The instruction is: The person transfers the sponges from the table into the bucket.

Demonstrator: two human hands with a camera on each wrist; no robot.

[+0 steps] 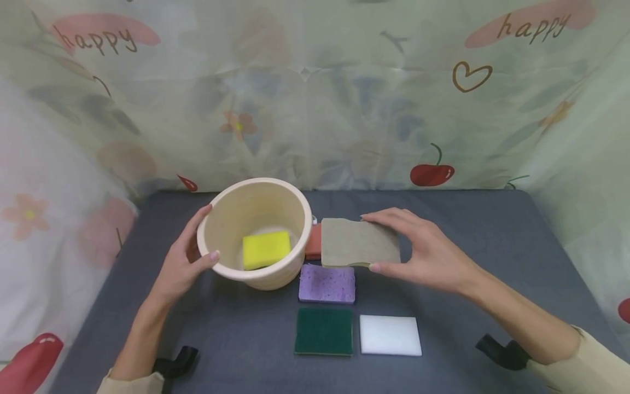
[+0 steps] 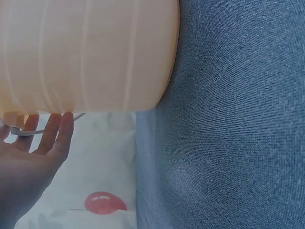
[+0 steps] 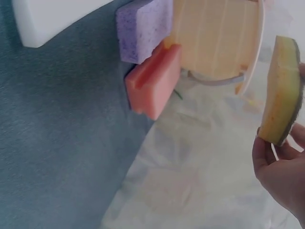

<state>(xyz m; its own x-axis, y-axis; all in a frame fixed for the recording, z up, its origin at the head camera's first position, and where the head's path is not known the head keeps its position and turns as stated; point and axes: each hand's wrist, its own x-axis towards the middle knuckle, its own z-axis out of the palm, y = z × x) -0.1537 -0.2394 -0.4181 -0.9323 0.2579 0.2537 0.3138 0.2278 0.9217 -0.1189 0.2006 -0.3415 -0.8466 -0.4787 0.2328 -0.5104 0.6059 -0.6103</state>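
A cream bucket (image 1: 275,279) stands at the back of the table, with a yellow sponge (image 1: 266,249) lying inside on its bottom. My left hand (image 1: 179,262) grips its left rim, thumb over the near edge; in the left wrist view the fingers lie against its ribbed wall near a thin handle (image 2: 35,132). With thumb and fingers my right hand (image 1: 423,249) pinches a scouring sponge (image 1: 359,242) by its edges, its grey-beige face up. The right wrist view shows this sponge's yellow side (image 3: 281,90), raised above the table and to the right of the bucket.
A red sponge (image 1: 313,243) lies beside the bucket, partly covered by the held sponge in the head view. Nearer are a purple sponge (image 1: 327,284), a dark green scouring pad (image 1: 324,331) and a white sponge (image 1: 390,335). Patterned curtains (image 1: 315,109) enclose the dark table.
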